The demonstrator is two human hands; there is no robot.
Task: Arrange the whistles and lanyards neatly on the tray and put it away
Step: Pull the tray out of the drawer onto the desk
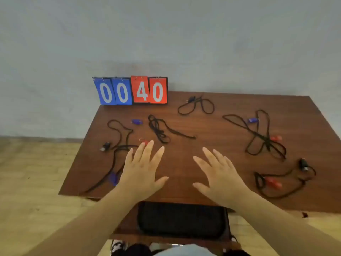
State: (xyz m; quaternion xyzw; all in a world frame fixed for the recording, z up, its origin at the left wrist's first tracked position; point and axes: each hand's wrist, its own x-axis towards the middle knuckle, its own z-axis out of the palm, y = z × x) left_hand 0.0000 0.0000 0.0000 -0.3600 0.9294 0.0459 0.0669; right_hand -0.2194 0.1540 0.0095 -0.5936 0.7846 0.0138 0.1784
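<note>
1. The left hand (142, 169) and right hand (219, 174) are side by side over the near middle of the bench (212, 126). Their fingers are straight and spread and they hold nothing. I cannot tell whether the palms touch the wood.
2. This looks like the very start of the task, with nothing gathered yet. The tray (181, 218) sits on a shelf below the bench's near edge, between the forearms, and nothing shows on it.
3. Next, I judge, the tray must come up onto the bench, or a first piece be picked up. The cords are tangled, so each probably needs freeing and coiling.
4. Nearest is a red whistle (145, 142) at the left fingertips, with a loose lanyard (158, 130) just beyond it.
5. A blue whistle (113, 178) lies beside the left wrist.
6. A second red whistle (273, 182), on a black cord, lies well to the right of the right hand, with other corded whistles beyond it.
7. A scoreboard (131, 90) stands at the far left corner.
</note>
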